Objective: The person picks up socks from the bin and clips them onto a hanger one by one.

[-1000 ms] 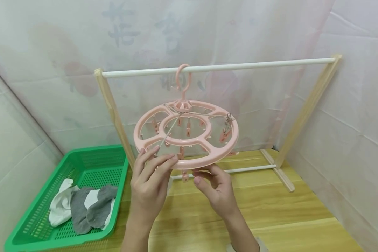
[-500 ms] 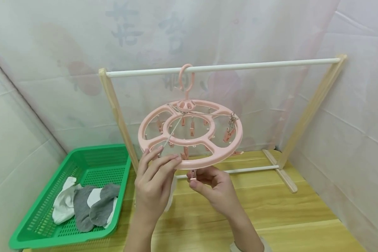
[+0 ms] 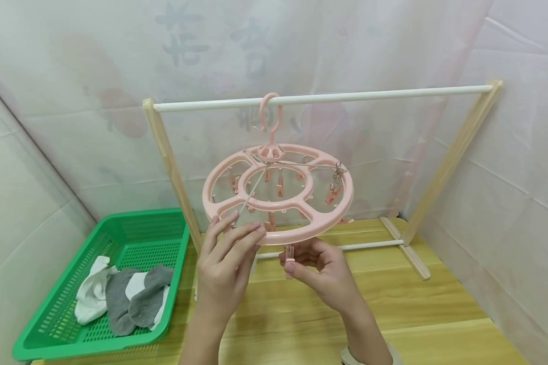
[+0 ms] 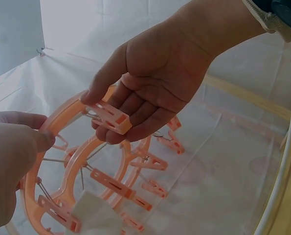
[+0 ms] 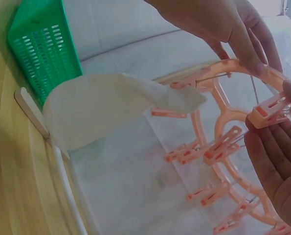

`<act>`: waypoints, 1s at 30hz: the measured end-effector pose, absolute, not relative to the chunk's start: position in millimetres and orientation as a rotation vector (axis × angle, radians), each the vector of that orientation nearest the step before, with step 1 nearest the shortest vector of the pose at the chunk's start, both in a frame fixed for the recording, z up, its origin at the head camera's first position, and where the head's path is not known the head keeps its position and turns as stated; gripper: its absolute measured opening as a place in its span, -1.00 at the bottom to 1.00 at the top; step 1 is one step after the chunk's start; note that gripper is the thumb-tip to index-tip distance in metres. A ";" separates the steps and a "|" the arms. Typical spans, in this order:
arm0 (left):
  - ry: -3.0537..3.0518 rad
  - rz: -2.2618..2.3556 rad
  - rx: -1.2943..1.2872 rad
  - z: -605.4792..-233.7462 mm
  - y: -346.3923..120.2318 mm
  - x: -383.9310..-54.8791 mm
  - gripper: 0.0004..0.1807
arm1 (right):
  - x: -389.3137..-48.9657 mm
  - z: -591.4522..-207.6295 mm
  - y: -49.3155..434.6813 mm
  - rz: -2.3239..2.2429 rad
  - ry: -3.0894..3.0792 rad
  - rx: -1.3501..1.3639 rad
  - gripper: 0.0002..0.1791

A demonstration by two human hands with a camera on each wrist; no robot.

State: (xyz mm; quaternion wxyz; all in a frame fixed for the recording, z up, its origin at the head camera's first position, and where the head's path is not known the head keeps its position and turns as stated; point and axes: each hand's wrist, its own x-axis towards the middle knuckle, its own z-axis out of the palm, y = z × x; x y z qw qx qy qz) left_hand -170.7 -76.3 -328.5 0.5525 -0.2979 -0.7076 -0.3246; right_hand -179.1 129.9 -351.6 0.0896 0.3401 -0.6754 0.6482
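A round pink clip-and-drip hanger (image 3: 297, 234) hangs by its hook from a white rail. My left hand (image 3: 224, 261) grips its front left rim, fingers over the top and thumb beneath. Below the front rim, my right hand (image 3: 331, 276) pinches a pink clothespin (image 3: 289, 253) between thumb and fingers; the same clothespin (image 4: 111, 117) shows in the left wrist view with its jaws free of cloth. In the right wrist view a white sock (image 5: 96, 110) hangs from another clip, mostly hidden behind my left hand in the head view. Several other clothespins (image 5: 223, 144) dangle from the hanger.
The white rail (image 3: 383, 95) spans two wooden posts on the wooden table (image 3: 415, 314). At the left stands a green basket (image 3: 32, 337) with a white sock (image 3: 93, 294) and grey-and-white socks (image 3: 123, 299) inside. Pale cloth walls (image 3: 525, 167) enclose the table.
My right hand has come to the hanging clothespin, taken it between thumb and fingers and drawn it slightly right. My left hand keeps its grip on the rim. The head view has shifted slightly.
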 end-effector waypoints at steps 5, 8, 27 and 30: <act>-1.680 -0.775 -0.704 -328.6 -76.0 -169.8 -0.80 | -179.7 -350.3 127.4 1.900 -1.995 1.080 -0.84; -1.678 -0.782 -0.717 -328.4 -74.5 -169.1 -0.79 | -180.0 -349.1 127.0 1.901 -1.976 1.103 -0.85; -1.609 -0.785 -0.720 -321.1 -110.7 -150.1 -0.77 | -179.6 -348.6 131.9 1.989 -1.973 1.029 -0.81; -1.675 -0.766 -0.665 -326.1 -133.5 -147.0 -0.72 | -179.7 -348.7 132.6 1.990 -1.986 1.011 -0.81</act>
